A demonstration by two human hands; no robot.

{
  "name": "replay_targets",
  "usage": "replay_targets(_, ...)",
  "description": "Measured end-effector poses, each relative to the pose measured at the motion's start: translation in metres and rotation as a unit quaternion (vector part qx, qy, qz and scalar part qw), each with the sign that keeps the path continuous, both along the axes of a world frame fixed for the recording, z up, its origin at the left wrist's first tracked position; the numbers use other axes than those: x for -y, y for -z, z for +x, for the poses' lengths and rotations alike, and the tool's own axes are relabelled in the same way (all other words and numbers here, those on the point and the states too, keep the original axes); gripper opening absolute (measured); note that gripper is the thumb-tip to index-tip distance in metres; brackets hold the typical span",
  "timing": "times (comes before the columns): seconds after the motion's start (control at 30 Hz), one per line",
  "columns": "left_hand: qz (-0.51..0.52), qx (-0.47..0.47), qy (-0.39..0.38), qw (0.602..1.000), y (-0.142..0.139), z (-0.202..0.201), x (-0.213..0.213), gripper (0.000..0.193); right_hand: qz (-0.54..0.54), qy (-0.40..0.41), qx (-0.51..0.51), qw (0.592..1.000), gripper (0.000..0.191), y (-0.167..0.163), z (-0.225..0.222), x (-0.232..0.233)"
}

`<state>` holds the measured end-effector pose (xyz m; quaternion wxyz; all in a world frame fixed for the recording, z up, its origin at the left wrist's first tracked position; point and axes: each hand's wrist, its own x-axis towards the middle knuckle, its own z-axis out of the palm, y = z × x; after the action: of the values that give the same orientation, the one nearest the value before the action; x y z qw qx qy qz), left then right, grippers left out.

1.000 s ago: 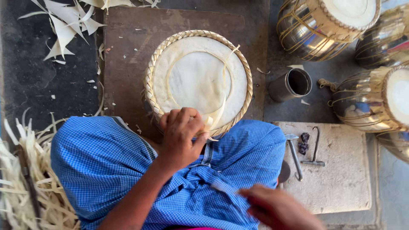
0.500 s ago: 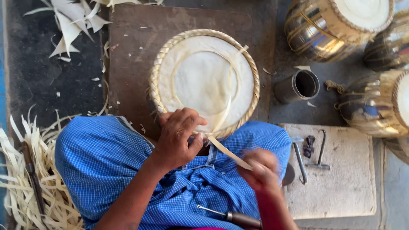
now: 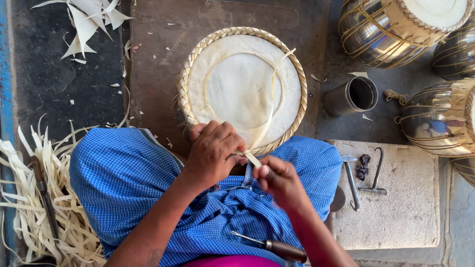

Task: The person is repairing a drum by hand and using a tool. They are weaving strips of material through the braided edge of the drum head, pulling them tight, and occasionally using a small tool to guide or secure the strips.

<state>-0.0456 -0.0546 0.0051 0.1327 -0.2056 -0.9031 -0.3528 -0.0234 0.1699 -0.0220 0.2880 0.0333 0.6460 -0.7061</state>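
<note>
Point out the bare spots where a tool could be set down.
Free: the stone slab below the hammer and hook; the brown board left of the drum head. Crowded: strips at left, metal drums at right.

dark floor (image 3: 44, 89), pale stone slab (image 3: 401, 217), daylight

Drumhead (image 3: 242, 89) ahead of both hands, cup (image 3: 352, 96) right, strips (image 3: 34, 202) left.

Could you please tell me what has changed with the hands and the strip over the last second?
The right hand came up from beside the lap and took the free end of the pale strip, then moved closer to the left hand. The left hand kept its grip at the rim of the round drumhead, which stayed put, as did the awl on the lap.
</note>
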Motion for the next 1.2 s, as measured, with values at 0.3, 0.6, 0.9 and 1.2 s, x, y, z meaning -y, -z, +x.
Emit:
replay_targets(0.3, 0.018, 0.025, 0.060, 0.998, -0.008, -0.007, 0.012, 0.042, 0.274, -0.241, -0.040, 0.930, 0.021, -0.012, 0.099, -0.100)
replay_targets(0.6, 0.033, 0.025, 0.085, 0.996, -0.014, -0.004, 0.015, 0.050, 0.173, -0.372, 0.105, 0.906, 0.047, 0.009, 0.136, -0.135)
replay_targets(0.9, 0.021, -0.054, 0.039, 0.998, 0.001, 0.002, 0.006, 0.034, 0.131, -0.028, 0.192, 0.972, 0.061, -0.094, 0.094, -0.101)
replay_targets(1.2, 0.030, -0.108, 0.016, 0.994, 0.015, 0.002, 0.002, 0.030, 0.472, -0.099, -0.210, 0.850, 0.059, -0.106, 0.061, -0.042)
